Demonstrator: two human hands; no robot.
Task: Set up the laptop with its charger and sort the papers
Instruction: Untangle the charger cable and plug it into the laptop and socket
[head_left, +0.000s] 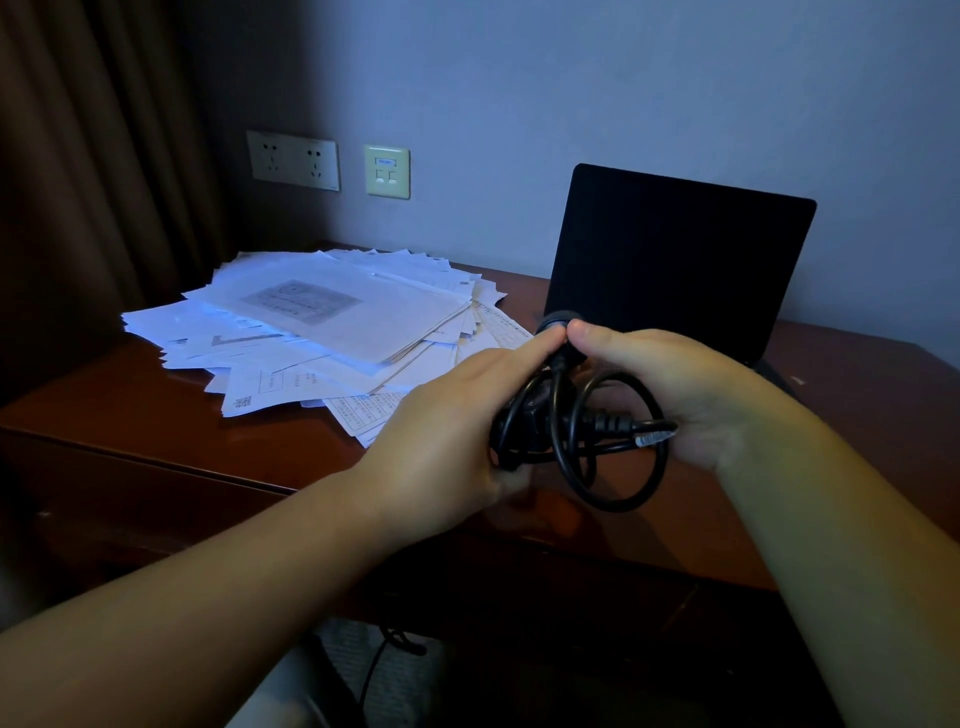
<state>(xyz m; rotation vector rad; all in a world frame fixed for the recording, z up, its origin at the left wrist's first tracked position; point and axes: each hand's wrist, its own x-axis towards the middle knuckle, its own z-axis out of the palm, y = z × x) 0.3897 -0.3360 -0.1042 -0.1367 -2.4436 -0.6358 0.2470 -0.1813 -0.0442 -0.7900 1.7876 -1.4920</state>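
Both hands hold the coiled black charger cable (587, 426) above the counter (156, 410), at about 5 o'clock from the heap of papers (322, 322). The left hand (447, 415) has its grip curled round the bundle; the right hand (670, 384) pinches its top with the thumb. The laptop (675, 254) stands open and dark at 1 o'clock, wall sockets (293, 160) at 11.

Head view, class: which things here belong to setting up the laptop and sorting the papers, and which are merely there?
Part of the job:
charger cable, gripped by left hand and right hand
laptop, open, screen dark
papers, a loose heap
wall sockets

Merely there:
network wall plate
curtain
desk
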